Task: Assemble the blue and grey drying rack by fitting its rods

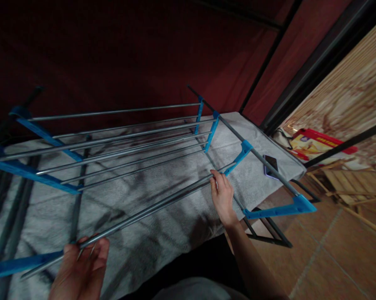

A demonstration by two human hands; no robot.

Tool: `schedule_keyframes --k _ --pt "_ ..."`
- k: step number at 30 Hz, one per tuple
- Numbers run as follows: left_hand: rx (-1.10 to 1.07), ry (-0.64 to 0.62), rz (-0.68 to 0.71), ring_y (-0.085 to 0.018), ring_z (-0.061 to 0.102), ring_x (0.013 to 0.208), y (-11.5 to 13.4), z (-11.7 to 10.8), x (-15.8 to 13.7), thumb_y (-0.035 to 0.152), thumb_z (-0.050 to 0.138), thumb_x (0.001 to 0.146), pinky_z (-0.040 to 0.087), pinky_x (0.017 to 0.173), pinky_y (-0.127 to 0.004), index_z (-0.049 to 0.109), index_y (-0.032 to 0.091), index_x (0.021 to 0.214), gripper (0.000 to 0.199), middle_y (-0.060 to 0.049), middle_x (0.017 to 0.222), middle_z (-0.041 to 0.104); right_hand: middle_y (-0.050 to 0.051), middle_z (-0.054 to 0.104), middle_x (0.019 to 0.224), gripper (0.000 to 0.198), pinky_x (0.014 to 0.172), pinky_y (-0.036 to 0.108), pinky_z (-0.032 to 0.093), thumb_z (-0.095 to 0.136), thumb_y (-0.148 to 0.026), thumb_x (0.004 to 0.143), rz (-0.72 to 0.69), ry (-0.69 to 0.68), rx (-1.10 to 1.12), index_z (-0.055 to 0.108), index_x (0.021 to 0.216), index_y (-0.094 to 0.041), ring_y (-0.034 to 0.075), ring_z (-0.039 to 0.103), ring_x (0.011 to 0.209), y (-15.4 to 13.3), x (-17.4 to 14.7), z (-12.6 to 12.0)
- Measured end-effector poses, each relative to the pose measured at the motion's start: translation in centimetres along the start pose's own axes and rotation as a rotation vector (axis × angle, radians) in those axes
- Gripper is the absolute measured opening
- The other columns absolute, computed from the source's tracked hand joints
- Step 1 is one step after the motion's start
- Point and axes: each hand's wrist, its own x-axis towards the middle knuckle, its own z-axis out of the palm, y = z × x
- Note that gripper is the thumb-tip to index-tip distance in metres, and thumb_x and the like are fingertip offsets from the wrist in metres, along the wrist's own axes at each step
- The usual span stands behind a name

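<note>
A rack of grey metal tubes and blue plastic brackets stands on a grey blanket [163,221]. Two thin metal tubes [163,203] lie close together along its near side, slanting up to the right. My left hand [81,266] is closed round them near their left end, beside a blue bracket [25,265]. Further right, my right hand [222,193] grips the tubes with thumb and fingers, close to another blue bracket [238,158]. One tube reaches that bracket; whether it is seated there I cannot tell. Several tubes [122,141] span the brackets behind.
A phone [271,166] lies on the blanket beyond the right side rail. At the front right, a blue bracket [278,209] juts out over the tiled floor [328,250]. Dark red fabric [128,54] hangs behind. A red and yellow package [319,143] and wooden slats [347,183] are at right.
</note>
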Motion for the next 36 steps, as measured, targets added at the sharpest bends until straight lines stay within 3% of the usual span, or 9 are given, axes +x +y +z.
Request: schedule_keyframes --k 3,8,14,17,20,26,32,36 --pt "-0.067 0.125 -0.034 -0.011 0.064 0.071 0.1 0.9 -0.4 0.021 0.045 0.108 0.065 0.068 -0.019 0.063 0.020 0.079 0.034 0.002 0.078 0.065 0.009 0.071 0.108 0.033 0.102 0.046 0.048 0.047 -0.034 0.107 -0.063 -0.013 -0.151 0.073 0.128 -0.031 0.029 0.063 0.103 0.4 0.2 -0.2" --pt "-0.047 0.122 -0.060 -0.012 0.065 0.072 0.3 1.7 -0.5 0.020 0.046 0.106 0.064 0.064 -0.020 0.062 0.021 0.077 0.033 0.001 0.079 0.065 0.008 0.065 0.099 0.034 0.098 0.045 0.049 0.049 -0.031 0.107 -0.133 0.012 -0.262 0.074 0.130 -0.034 0.027 0.060 0.097 0.7 0.3 -0.3" --pt "-0.072 0.153 -0.060 -0.011 0.066 0.070 0.5 2.0 -0.6 0.021 0.047 0.107 0.063 0.065 -0.019 0.060 0.020 0.077 0.032 0.002 0.076 0.064 0.011 0.062 0.135 0.033 0.104 0.051 0.049 0.050 -0.027 0.105 -0.189 0.066 -0.282 0.075 0.126 -0.035 0.031 0.057 0.120 0.6 0.5 -0.6" --pt "-0.078 0.150 -0.066 -0.011 0.067 0.071 0.6 2.0 -0.9 0.020 0.045 0.108 0.064 0.066 -0.019 0.062 0.020 0.078 0.034 0.002 0.075 0.065 0.011 0.065 0.134 0.037 0.112 0.055 0.047 0.047 -0.021 0.104 -0.250 0.003 -0.260 0.073 0.129 -0.033 0.031 0.057 0.126 0.6 0.9 -0.9" --pt "-0.102 0.134 -0.045 -0.011 0.069 0.075 0.8 2.1 -1.2 0.018 0.043 0.109 0.065 0.069 -0.020 0.064 0.020 0.080 0.036 0.002 0.077 0.068 0.010 0.068 0.128 0.040 0.116 0.055 0.045 0.046 -0.018 0.102 -0.303 -0.037 -0.271 0.071 0.130 -0.032 0.030 0.059 0.126 0.8 1.5 -1.2" --pt "-0.180 0.039 0.097 -0.010 0.069 0.079 0.8 2.5 -2.8 0.020 0.041 0.111 0.062 0.078 -0.023 0.068 0.016 0.081 0.040 0.000 0.080 0.070 0.011 0.070 0.122 0.033 0.105 0.050 0.050 0.047 -0.026 0.105 -0.393 -0.010 -0.324 0.071 0.128 -0.029 0.030 0.063 0.117 1.5 1.5 -2.1" --pt "-0.249 -0.091 0.186 -0.013 0.071 0.083 0.4 1.8 -3.0 0.023 0.054 0.107 0.061 0.081 -0.026 0.072 0.015 0.087 0.028 -0.004 0.088 0.072 0.016 0.073 0.118 0.031 0.098 0.050 0.051 0.054 -0.035 0.105 -0.459 0.033 -0.406 0.073 0.125 -0.022 0.033 0.066 0.109 3.6 2.2 -2.3" --pt "-0.264 -0.130 0.205 -0.013 0.071 0.080 0.2 1.6 -2.9 0.025 0.058 0.106 0.060 0.079 -0.025 0.072 0.015 0.087 0.026 -0.005 0.088 0.072 0.017 0.075 0.116 0.030 0.095 0.049 0.052 0.054 -0.035 0.106 -0.493 0.072 -0.436 0.074 0.123 -0.020 0.034 0.067 0.106 3.5 2.2 -2.5"
